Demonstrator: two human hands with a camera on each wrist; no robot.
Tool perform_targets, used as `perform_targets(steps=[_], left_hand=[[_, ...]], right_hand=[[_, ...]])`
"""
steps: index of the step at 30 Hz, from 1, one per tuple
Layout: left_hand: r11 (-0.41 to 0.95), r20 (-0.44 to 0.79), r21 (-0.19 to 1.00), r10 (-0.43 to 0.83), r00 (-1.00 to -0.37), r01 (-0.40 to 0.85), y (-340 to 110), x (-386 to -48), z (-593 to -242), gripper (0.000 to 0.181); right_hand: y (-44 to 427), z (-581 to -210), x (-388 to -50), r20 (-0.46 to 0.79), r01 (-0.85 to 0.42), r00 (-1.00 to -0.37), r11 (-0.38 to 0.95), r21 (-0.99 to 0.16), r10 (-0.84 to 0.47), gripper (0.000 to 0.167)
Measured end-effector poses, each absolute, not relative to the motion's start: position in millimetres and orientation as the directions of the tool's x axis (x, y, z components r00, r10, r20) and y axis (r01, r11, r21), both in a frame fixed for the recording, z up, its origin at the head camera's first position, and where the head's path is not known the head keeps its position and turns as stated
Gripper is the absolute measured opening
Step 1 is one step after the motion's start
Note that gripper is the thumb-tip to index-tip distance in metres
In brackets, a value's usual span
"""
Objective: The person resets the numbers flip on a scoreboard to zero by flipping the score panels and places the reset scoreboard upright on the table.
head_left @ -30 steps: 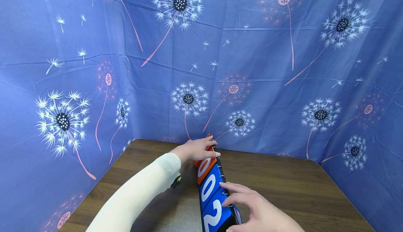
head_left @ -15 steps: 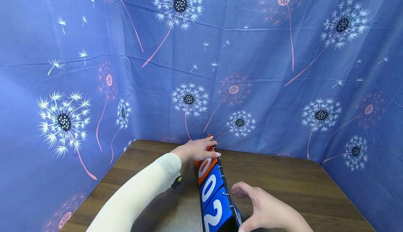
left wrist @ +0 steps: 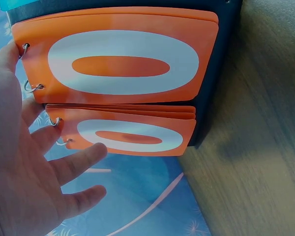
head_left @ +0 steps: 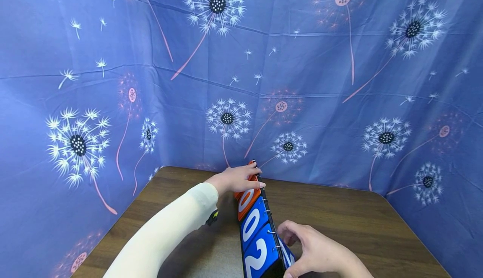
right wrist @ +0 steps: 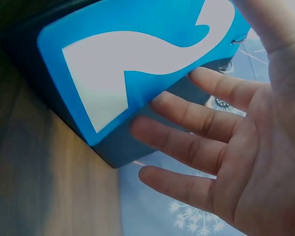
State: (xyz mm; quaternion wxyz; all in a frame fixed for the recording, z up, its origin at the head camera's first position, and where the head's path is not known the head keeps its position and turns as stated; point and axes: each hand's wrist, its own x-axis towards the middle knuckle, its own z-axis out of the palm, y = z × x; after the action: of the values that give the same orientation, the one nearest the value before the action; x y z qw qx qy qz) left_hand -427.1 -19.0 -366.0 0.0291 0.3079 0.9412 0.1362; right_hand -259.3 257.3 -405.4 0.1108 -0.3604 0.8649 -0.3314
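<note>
A flip scoreboard (head_left: 273,227) with ring-bound number cards stands on the table. Its left face shows an orange 0 card (head_left: 246,206), a blue 0 card (head_left: 250,224) and a blue 2 card (head_left: 256,253). My left hand (head_left: 237,180) rests over the top edge at the far end, fingers spread beside the orange cards (left wrist: 123,61). On the right face, near the close end, another blue card (right wrist: 147,54) with a white digit tilts out. My right hand (head_left: 320,248) is beside it, and a fingertip meets its edge in the right wrist view; the thumb tip reaches toward the near end.
A brown wooden table (head_left: 339,223) carries the scoreboard, with a greyish patch (head_left: 203,257) at its near left. Blue dandelion-print cloth (head_left: 320,68) hangs close behind the table and along both sides.
My right hand has drawn back from the top rings to the right face, and the blue card there now stands out further. My left hand has stayed in place.
</note>
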Motion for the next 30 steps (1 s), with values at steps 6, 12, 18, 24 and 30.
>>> perform_targets(steps=[6,12,18,24,30], left_hand=[[0.776,0.023,0.284,0.582,-0.813,0.564,-19,-426,-365,0.077],[0.778,0.021,0.291,0.576,-0.817,0.556,-19,-426,-365,0.076],[0.781,0.023,0.278,0.577,-0.816,0.560,-18,-426,-365,0.077],[0.779,0.026,0.281,0.577,-0.816,0.560,-18,-426,-366,0.076],[0.777,0.024,0.296,0.576,-0.817,0.556,-19,-426,-366,0.075]], right_hand=[[261,-401,-258,0.033,-0.526,-0.731,0.532,-0.664,-0.682,0.059],[264,-392,-254,0.013,-0.489,-0.753,0.546,-0.680,-0.658,0.057],[270,-385,-251,-0.006,-0.467,-0.780,0.588,-0.660,-0.625,0.061],[282,-380,-253,-0.039,-0.431,-0.759,0.548,-0.717,-0.649,0.051],[305,-378,-262,0.043,-0.425,-0.727,0.399,-0.813,-0.686,0.034]])
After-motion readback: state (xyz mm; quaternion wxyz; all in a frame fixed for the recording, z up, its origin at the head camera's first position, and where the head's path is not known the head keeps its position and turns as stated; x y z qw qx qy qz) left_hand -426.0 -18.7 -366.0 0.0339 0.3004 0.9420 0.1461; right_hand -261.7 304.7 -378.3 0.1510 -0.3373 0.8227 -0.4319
